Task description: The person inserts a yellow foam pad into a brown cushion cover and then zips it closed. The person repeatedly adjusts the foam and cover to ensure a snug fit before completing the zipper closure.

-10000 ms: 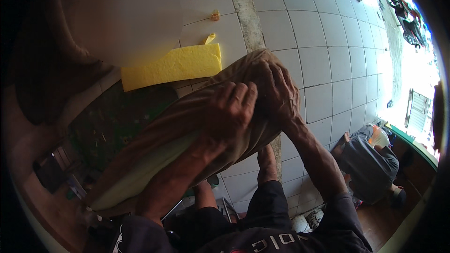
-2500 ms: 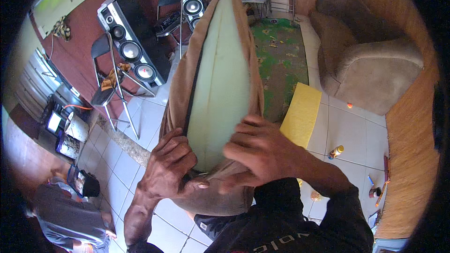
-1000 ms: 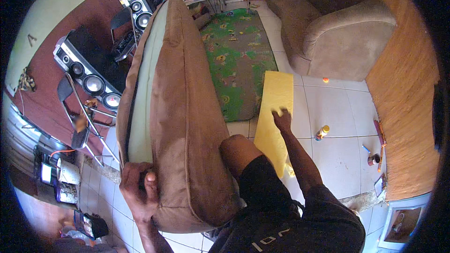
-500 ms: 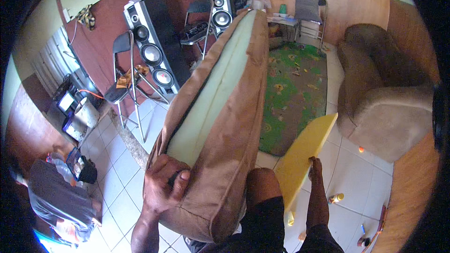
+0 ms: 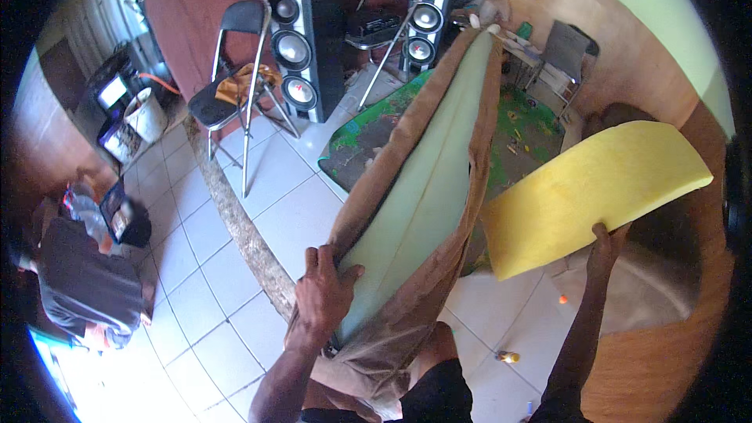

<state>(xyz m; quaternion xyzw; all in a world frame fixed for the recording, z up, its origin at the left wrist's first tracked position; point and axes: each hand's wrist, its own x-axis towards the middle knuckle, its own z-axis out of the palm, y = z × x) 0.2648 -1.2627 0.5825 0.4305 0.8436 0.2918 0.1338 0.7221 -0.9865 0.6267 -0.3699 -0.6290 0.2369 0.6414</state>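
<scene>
Two grips: left hand [image 5: 321, 301] closed on brown cushion cover [image 5: 407, 321], right hand [image 5: 605, 244] pinching yellow foam sheet [image 5: 587, 196].

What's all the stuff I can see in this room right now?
Cushion cover: one, brown, centre, standing on end, mouth open.
Foam slab: one, pale green, inside the cover.
Foam sheet: one, yellow, raised at right.
Speakers: two tall, black and silver, at the back wall.
Folding chairs: at least two, dark seats, beside the speakers.
Play mat: one, green, on the white tiled floor.
Another person: one, grey top, far left.
Left hand: grips the cover's edge.
Right hand: holds the yellow sheet.
</scene>
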